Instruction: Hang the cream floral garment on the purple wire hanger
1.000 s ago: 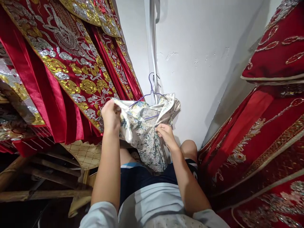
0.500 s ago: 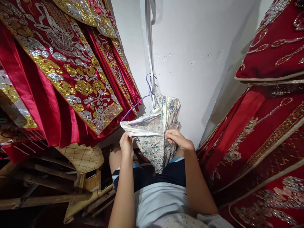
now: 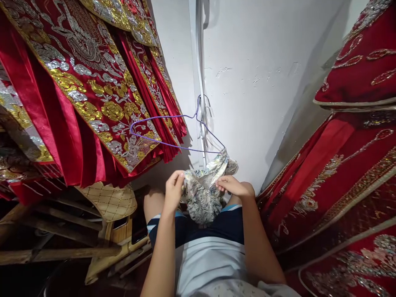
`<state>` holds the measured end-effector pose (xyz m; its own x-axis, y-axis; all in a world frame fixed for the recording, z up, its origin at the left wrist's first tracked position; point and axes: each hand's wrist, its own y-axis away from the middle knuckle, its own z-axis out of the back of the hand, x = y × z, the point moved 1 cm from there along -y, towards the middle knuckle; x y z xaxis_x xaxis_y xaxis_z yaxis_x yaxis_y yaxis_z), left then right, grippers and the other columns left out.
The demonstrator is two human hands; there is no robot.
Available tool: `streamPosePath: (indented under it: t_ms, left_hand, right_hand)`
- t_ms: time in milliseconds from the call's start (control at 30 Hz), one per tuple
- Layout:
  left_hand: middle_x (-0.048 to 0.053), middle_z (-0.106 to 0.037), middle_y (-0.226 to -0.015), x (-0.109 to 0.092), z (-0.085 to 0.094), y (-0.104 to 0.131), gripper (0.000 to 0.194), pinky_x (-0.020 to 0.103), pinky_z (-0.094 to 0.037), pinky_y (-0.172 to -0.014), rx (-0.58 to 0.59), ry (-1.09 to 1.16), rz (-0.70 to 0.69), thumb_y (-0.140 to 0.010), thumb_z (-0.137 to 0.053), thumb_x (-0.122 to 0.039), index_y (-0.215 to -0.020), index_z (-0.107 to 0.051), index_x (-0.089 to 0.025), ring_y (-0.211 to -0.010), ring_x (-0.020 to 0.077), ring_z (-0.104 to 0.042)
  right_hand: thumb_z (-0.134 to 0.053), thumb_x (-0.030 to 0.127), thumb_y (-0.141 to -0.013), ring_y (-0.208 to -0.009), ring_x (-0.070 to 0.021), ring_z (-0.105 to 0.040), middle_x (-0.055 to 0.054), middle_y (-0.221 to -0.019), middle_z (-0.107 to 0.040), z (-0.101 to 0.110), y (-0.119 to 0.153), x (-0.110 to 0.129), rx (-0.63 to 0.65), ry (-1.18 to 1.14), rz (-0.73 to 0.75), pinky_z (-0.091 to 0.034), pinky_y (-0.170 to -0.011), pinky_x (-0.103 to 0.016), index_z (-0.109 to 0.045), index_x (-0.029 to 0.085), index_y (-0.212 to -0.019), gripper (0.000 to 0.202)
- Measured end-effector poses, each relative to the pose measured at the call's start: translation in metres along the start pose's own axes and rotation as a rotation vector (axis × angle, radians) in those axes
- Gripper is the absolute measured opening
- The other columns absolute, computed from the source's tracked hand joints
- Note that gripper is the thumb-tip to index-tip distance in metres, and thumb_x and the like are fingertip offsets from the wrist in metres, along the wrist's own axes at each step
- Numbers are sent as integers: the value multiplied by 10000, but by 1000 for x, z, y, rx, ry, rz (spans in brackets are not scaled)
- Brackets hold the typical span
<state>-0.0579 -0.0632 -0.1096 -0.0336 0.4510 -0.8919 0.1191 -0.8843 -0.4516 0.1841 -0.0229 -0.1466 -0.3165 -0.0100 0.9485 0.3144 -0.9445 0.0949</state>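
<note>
A pale garment with a blue and yellow floral print (image 3: pixel 202 204) hangs bunched from the right end of a purple wire hanger (image 3: pixel 173 145). The hanger's left end is bare, and its hook rests at a white vertical strip on the wall. My left hand (image 3: pixel 175 187) pinches the garment's left edge. My right hand (image 3: pixel 230 185) has its fingers closed on the right edge, just below the hanger's right corner. Between my hands the cloth sags in a loose loop above my lap.
Red costumes with gold and silver sequins (image 3: pixel 111 111) hang on the left. More red beaded cloth (image 3: pixel 334 165) fills the right side. Bamboo furniture (image 3: pixel 71 253) with a quilted cream piece (image 3: pixel 108 202) stands low left. A white wall (image 3: pixel 247 107) rises ahead.
The garment has come off the hanger's left end, which now swings bare to the left. My left hand has moved right with the cloth, and the garment is more bunched.
</note>
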Motion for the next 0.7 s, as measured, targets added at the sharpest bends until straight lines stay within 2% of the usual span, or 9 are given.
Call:
streamPosePath:
  t_ms: [67,167,267,300,367,467,567,633,700]
  left_hand:
    - [32,-639,-837,-17,-24,13,291,253,-444,-748,94,-35,-39,-924,-589,-445,-874,-681,-174,-795,169,-565]
    - [40,-650,-859,-32,-46,27,252,264,-452,-774,136,10,-63,-947,-575,-407,-927,-697,-187,-817,184,-580]
    - [67,-674,-957,-33,-45,25,178,279,-455,-885,88,78,-66,-901,-659,-361,-962,-722,-206,-945,216,-614]
    - [78,-678,-1015,-31,-40,22,195,286,-450,-926,77,122,-54,-885,-683,-357,-1015,-722,-217,-1010,228,-617]
    - [97,-668,-1138,-27,-30,17,330,299,-450,-971,90,214,-10,-879,-689,-399,-1172,-684,-247,-1117,244,-604]
    - [110,-673,-1151,-19,-20,14,424,316,-478,-939,268,182,44,-914,-595,-519,-1230,-662,-245,-1086,253,-617]
    - [89,-703,-947,-7,-14,18,444,324,-496,-840,618,-12,61,-937,-510,-571,-982,-725,-184,-901,250,-622]
    - [47,-675,-802,2,-5,20,455,291,-473,-727,811,-177,64,-931,-520,-564,-820,-702,-161,-761,211,-581]
    - [2,-601,-657,10,13,15,438,247,-398,-604,843,-368,47,-893,-595,-535,-686,-655,-153,-616,152,-495]
  right_hand:
    - [-629,581,-835,-679,-160,-585,-42,-715,-654,-12,1,12,-11,-126,73,-467,-619,-267,-657,170,-727,426]
    - [-458,785,-840,-798,-213,-650,-72,-756,-675,-40,5,33,152,-445,112,-518,-711,-307,-664,183,-810,637]
    - [-379,897,-768,-842,-253,-667,-99,-763,-675,-62,10,49,310,-680,162,-532,-710,-334,-652,187,-845,765]
    - [-459,883,-743,-828,-251,-666,-95,-764,-674,-66,12,52,342,-703,196,-529,-705,-332,-648,187,-849,729]
    - [-715,725,-670,-757,-219,-650,-67,-767,-670,-67,16,56,391,-703,254,-515,-693,-311,-641,188,-850,571]
    - [-883,400,-549,-652,-160,-595,-22,-745,-647,-57,27,63,477,-654,256,-481,-653,-275,-632,181,-830,436]
    - [-856,321,-567,-645,-160,-583,-15,-737,-634,-34,43,73,539,-517,225,-473,-642,-282,-637,167,-862,398]
    - [-818,291,-610,-655,-166,-581,-20,-745,-634,-12,53,83,490,-348,241,-465,-633,-283,-644,154,-867,339]
    - [-762,256,-665,-665,-162,-568,-18,-744,-626,9,57,95,318,-132,320,-442,-626,-270,-642,153,-818,220]
